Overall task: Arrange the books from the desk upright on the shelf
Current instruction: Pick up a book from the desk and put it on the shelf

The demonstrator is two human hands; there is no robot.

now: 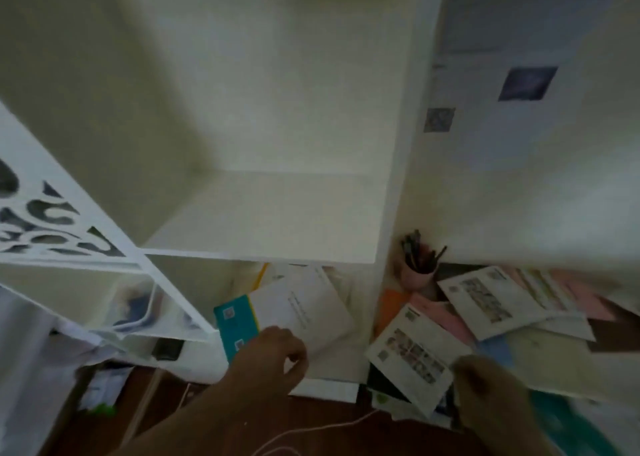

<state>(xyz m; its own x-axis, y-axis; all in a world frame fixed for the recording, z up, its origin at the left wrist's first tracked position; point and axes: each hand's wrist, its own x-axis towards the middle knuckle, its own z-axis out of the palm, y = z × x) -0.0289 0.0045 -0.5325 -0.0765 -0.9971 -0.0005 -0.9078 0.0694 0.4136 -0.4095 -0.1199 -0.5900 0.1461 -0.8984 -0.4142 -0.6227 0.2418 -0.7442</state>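
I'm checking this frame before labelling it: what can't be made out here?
- Right hand, head view: motion-blurred, so its grip is unreadable.
- Left hand: fingers curled by the teal book, contact unclear.
- Printed booklets: text too blurred.
- Pencil cup: contents indistinct.

I see a cream-white shelf [263, 220] above a dark brown worktop [214, 417]. One book [237, 327] has a teal cover with a yellow stripe; another booklet [412, 351] is white with rows of small pictures. A pink cup [415, 277] holds dark pencils, beside pink paper [446, 317] and an orange sheet [393, 305].
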